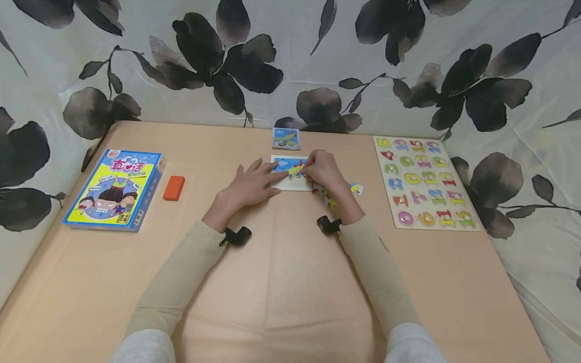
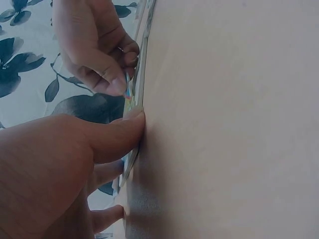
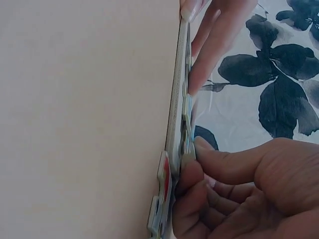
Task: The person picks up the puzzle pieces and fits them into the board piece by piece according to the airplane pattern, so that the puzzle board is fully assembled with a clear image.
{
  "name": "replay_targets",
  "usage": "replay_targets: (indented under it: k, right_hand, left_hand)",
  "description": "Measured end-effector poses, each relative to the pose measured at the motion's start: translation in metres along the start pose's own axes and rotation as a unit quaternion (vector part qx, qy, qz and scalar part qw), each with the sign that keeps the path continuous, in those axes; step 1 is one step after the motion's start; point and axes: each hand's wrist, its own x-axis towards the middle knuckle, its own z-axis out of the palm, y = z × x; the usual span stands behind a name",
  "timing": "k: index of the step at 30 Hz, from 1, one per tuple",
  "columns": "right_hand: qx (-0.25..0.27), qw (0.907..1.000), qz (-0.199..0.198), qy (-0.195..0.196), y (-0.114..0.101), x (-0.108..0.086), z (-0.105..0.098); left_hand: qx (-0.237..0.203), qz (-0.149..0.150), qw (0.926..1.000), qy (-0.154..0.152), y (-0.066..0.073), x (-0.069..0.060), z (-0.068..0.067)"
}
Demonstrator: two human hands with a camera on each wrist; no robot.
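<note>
A small puzzle board with a white border (image 1: 290,187) lies near the table's far edge, its blue and yellow picture partly covered by the hands. The left hand (image 1: 249,186) rests on its left side with fingers spread; in the left wrist view that hand's thumb (image 2: 117,137) presses the board's edge. At the board's right side the right hand (image 1: 324,171) pinches a small piece between thumb and index finger, seen edge-on in the right wrist view, where the hand (image 3: 239,189) is low on the right. Loose pieces (image 1: 329,198) lie beside the board, partly under the right wrist.
A blue and yellow box (image 1: 113,189) and an orange-red block (image 1: 174,188) are on the left. Behind the board stands a small picture card (image 1: 286,138). A sheet of colourful figures (image 1: 426,184) lies right, and another loose piece (image 1: 356,189) is nearer the right forearm.
</note>
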Motion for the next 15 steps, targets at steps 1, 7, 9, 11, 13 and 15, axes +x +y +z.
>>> replay_targets:
  k: [1,7,9,11,13,15]
  right_hand:
    - [-0.003,1.0000,0.001,0.001,-0.0007,0.0003,0.0001]
    - [-0.031,0.9995,0.008,0.007,-0.0020,0.0026,-0.0002]
    - [-0.032,0.9994,0.014,0.005,-0.0008,0.0035,-0.0002]
    - [-0.028,0.9995,0.018,0.002,0.0007,0.0047,0.0002]
    - [-0.026,0.9995,0.018,0.002,0.0018,0.0053,0.0005]
    - [-0.025,0.9996,0.016,0.003,0.0021,0.0055,0.0006]
  left_hand:
    - [0.002,0.000,1.0000,0.000,-0.0001,0.0002,0.0000]
    - [-0.002,0.000,1.0000,0.002,0.0008,0.0011,-0.0001]
    - [-0.001,-0.001,1.0000,0.002,0.0011,0.0008,0.0000]
    - [0.002,-0.002,1.0000,0.003,0.0013,0.0005,0.0002]
    - [0.004,-0.003,1.0000,0.003,0.0011,0.0004,0.0003]
    - [0.005,-0.002,1.0000,0.001,0.0010,0.0002,-0.0003]
